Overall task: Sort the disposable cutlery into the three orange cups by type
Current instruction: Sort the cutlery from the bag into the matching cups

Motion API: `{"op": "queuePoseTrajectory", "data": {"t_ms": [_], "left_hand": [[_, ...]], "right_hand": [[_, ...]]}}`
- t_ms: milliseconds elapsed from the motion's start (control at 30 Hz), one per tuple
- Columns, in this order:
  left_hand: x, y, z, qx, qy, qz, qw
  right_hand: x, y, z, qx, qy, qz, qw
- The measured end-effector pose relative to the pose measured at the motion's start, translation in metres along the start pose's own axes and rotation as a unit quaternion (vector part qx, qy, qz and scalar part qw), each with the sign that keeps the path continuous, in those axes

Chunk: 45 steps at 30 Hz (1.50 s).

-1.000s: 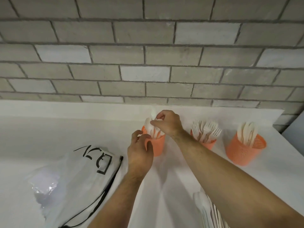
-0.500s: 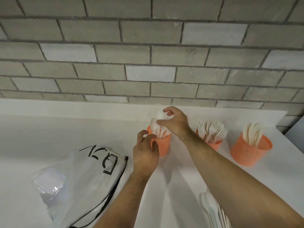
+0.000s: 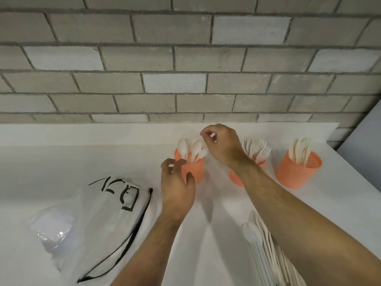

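Observation:
Three orange mesh cups stand in a row on the white counter (image 3: 61, 162). The left cup (image 3: 197, 169) holds white spoons (image 3: 190, 149). My left hand (image 3: 177, 188) grips this cup, thumb on its front and fingers round its left side. My right hand (image 3: 223, 146) hovers just right of the spoon tops with curled fingers, and I see nothing in it. My right forearm partly hides the middle cup (image 3: 235, 178), which holds forks (image 3: 256, 149). The right cup (image 3: 294, 174) holds knives (image 3: 299, 150). A pile of loose white cutlery (image 3: 261, 244) lies at the bottom right.
A clear plastic bag (image 3: 92, 219) with black lettering and a black drawstring lies on the counter at the left, with something pale inside. A grey brick wall (image 3: 185, 58) rises behind the counter. The counter's right edge runs close to the knife cup.
My right hand held a spoon over the left cup; the spoon now stands among the others and the hand has drawn slightly right. My left hand stays on the cup.

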<state>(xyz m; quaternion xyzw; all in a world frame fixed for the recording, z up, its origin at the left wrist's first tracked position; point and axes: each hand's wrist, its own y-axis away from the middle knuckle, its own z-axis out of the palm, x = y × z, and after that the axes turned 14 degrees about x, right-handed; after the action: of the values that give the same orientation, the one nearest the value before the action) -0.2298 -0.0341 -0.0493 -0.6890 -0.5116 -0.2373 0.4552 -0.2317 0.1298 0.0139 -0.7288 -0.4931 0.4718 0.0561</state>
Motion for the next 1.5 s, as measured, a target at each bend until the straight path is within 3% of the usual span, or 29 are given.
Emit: {"op": "queuePoseTrajectory", "data": {"t_ms": [100,333,500,633,767,967,1500], "left_hand": [[0.006,0.019,-0.001,-0.027,0.022,0.004,0.999],[0.034,0.089,-0.002,-0.236,0.007,-0.025,0.971],[0.065,0.142,0.007,-0.297,-0.044,0.029,0.953],[0.081,0.178,0.023,-0.274,-0.131,0.147,0.941],[0.079,0.208,0.039,-0.297,-0.184,0.220,0.911],[0.069,0.232,0.050,-0.315,-0.217,0.220,0.897],[0.072,0.236,0.051,-0.305,-0.238,0.215,0.897]], "right_hand": [[0.002,0.018,-0.037,-0.025,-0.028,0.041,0.998],[0.042,0.080,-0.124,-0.085,0.006,0.141,0.986],[0.081,0.133,-0.185,-0.134,0.173,0.247,0.944],[0.104,0.171,-0.216,-0.207,0.259,0.339,0.881],[0.096,0.201,-0.224,-0.256,0.225,0.352,0.872],[0.096,0.209,-0.209,-0.197,0.181,0.334,0.904],[0.124,0.205,-0.210,-0.167,0.051,0.449,0.876]]}}
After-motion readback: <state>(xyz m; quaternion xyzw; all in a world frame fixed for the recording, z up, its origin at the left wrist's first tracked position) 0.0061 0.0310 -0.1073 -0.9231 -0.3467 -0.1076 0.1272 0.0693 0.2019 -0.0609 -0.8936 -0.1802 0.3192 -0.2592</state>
